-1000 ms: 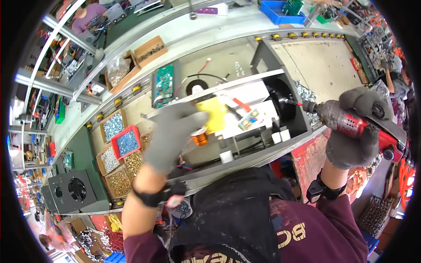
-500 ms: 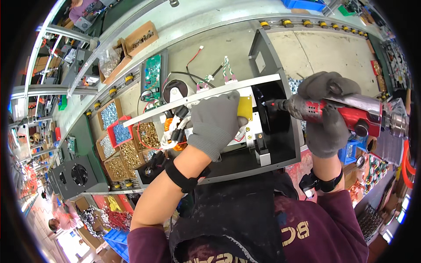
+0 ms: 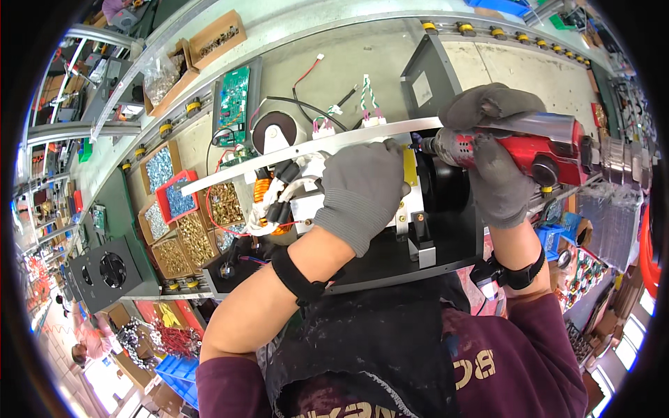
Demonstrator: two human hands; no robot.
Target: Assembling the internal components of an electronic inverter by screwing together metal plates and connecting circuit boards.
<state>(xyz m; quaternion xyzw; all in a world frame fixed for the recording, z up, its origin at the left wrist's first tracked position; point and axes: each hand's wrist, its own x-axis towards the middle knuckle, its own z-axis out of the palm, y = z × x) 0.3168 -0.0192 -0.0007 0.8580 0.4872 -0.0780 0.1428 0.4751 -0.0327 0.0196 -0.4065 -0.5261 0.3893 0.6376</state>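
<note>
Wires [image 3: 279, 198] and bar [image 3: 306, 148] crowding chassis [image 3: 390, 258]

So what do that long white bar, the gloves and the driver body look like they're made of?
The long white bar looks like painted or coated metal: thin, straight, smooth sheen. The gloves on the left hand and right hand look like grey knit fabric, matte and ribbed at the cuff. The power screwdriver seems glossy red plastic with a metal nose.

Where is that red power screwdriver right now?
In the head view, the red power screwdriver is at the upper right, gripped in the person's gloved right hand. Its tip points left at the black metal chassis, just right of the gloved left hand.
</note>
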